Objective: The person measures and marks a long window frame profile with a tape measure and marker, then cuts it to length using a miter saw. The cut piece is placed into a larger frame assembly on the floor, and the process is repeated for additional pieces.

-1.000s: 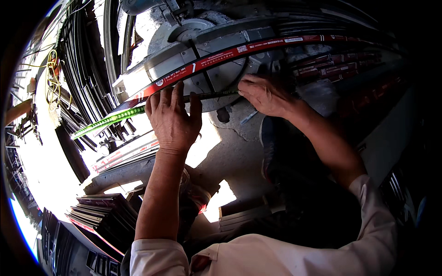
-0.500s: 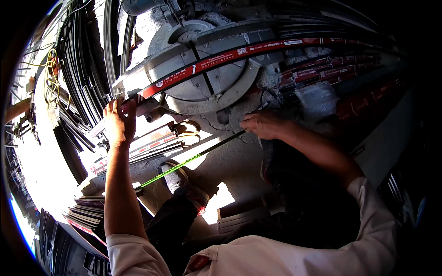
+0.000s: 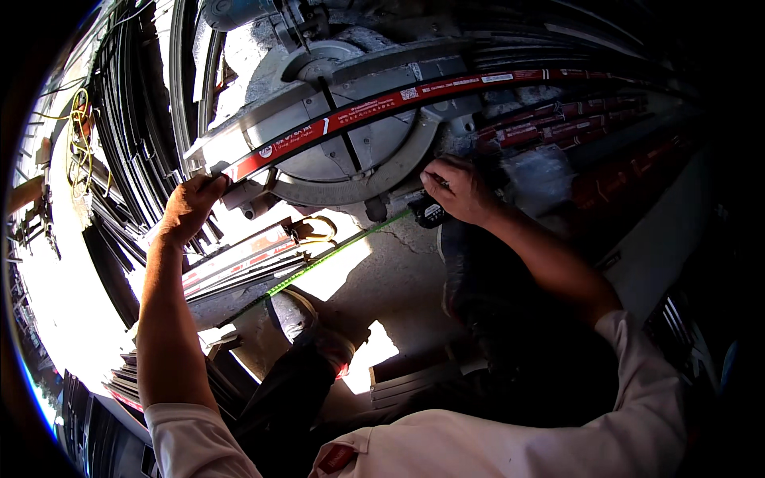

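My left hand (image 3: 190, 209) is closed around the near left end of a long bar with red printed film (image 3: 362, 111). The bar lies slantwise across the round table of a mitre saw (image 3: 386, 142). My right hand (image 3: 462, 191) is held at the saw's front edge, fingers curled and pressed together; what is inside them is hidden. A black tape measure (image 3: 428, 213) sits right under its thumb side, and whether the hand touches it cannot be told. The green tape blade (image 3: 339, 249) runs out from it to the lower left, over my shoe (image 3: 293, 312).
Bundles of dark profiles (image 3: 137, 119) fill the left, beside a yellow cable (image 3: 80, 131). More red-filmed bars (image 3: 562, 123) and a clear plastic bag (image 3: 542, 171) lie to the right. Shorter offcuts (image 3: 239, 267) lie below the saw. Another person's arm (image 3: 26, 193) shows at the left edge.
My right hand has risen a little toward the saw, bringing the tape measure's case into sight. My left hand stays at the bar's end, with its forearm swung left. The view has shifted slightly.
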